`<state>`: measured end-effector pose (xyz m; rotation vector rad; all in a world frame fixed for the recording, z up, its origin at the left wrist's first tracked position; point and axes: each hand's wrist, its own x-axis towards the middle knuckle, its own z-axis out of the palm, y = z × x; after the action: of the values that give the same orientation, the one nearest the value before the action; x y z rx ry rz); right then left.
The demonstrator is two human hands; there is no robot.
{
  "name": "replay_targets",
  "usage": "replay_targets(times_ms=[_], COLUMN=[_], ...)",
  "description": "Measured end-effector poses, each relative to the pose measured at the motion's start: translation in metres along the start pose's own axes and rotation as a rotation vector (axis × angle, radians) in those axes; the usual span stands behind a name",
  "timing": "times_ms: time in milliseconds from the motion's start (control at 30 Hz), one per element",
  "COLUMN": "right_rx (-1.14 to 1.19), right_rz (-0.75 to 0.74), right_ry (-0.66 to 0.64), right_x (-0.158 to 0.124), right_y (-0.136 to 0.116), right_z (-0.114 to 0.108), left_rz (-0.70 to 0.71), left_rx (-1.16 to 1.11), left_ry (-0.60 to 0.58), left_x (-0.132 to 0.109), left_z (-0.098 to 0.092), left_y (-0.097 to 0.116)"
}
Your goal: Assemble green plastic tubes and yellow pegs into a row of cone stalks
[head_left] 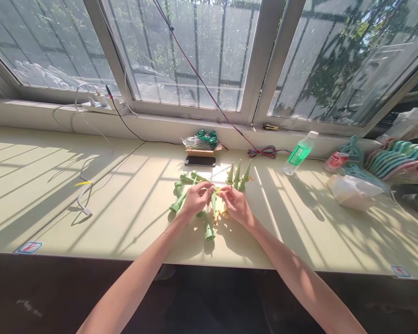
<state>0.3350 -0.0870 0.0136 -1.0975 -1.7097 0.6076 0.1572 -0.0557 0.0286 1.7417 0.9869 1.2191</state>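
From my remote seat, through the head camera, I see two bare hands meeting over a pale worktop [135, 232] in strong sunlight. A green spike [213, 204] lies right at the fingertips of the left hand [197, 198], its narrow end pointing down toward the near edge. Those fingers are drawn narrow, pinching the spike near its upper end. A small yellow piece [218, 190] sits at that same end, between the two hands; the fingers of the right hand [237, 204] are closed on it, though its detail is too small for me to make out. Both forearms stretch forward from the near edge and angle inward, wrists low, hands almost touching. Just below the fingertips is a cluster of yellow parts [218, 214]. More green spikes [177, 204] lie loose beside the left hand, and three upright cones [237, 174] stand beyond the right. A dark phone [200, 161] lies farther back.
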Motion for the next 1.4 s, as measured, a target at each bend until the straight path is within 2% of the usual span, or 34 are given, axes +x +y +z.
replay_targets(times_ms=[200,533,767,1133,1267,1400], right_rx=[0.063,0.208,0.167,0.134,0.085,0.079], right_rz=[-0.047,0.068,0.069,0.109,0.121,0.117], right_ry=[0.001,0.029,0.018,0.032,0.046,0.052], right_x=[0.0020,-0.0001,-0.0004,-0.0013,-0.0015,-0.0017], right_y=[0.0016,0.0052,-0.0026,0.0011,0.0027,-0.0018], right_z=[-0.0021,0.0023,-0.0002,0.0015,0.0016,0.0013], left_rz=[-0.045,-0.020,0.063,0.220,0.228,0.168], left_rx=[-0.047,-0.036,0.028,0.187,0.198,0.092], left_ry=[0.019,0.002,-0.017,-0.027,-0.036,-0.002], left_x=[0.0010,-0.0003,-0.0041,-0.0070,-0.0073,-0.0049], left_z=[-0.0006,0.0021,0.0025,0.0033,0.0040,0.0054], left_y=[0.0029,-0.0042,0.0003,-0.0024,-0.0003,-0.0008])
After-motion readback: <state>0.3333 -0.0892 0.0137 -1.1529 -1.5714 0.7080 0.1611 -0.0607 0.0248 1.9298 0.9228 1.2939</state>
